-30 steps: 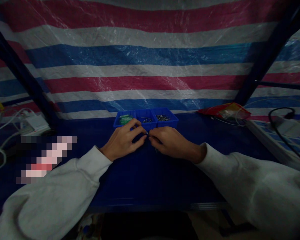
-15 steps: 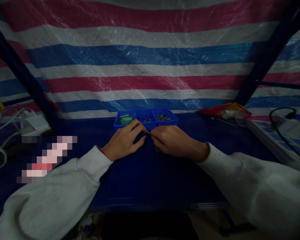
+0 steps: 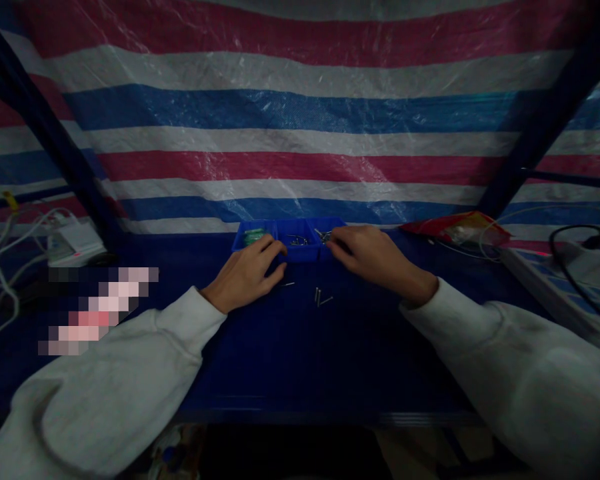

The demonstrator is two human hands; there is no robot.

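Note:
My left hand (image 3: 250,272) rests on the table in front of the blue tray, thumb and fingers apart and curved, nothing visible between them. A thin metal pin or screw (image 3: 288,285) lies just by its thumb. My right hand (image 3: 380,260) reaches over the tray's right compartment, fingers bent together at a pile of small metal screws (image 3: 324,236); whatever its fingertips grip is hidden. The blue tray (image 3: 300,254) has a middle compartment with more small metal pieces (image 3: 299,241) and a left one with green packets (image 3: 254,236). Loose screws (image 3: 319,297) lie on the table between my hands.
The dark blue table (image 3: 280,360) ends in a front edge near me. White cables and an adapter (image 3: 75,240) sit at left, beside a pixelated patch. A red packet (image 3: 450,228) and a box-like stack (image 3: 530,283) with a black cable stand at right. A striped sheet (image 3: 300,107) hangs behind.
My right hand has moved away from my left, forward and right to the tray's right compartment. Loose screws it covered on the table now show. My left hand stays nearly in place.

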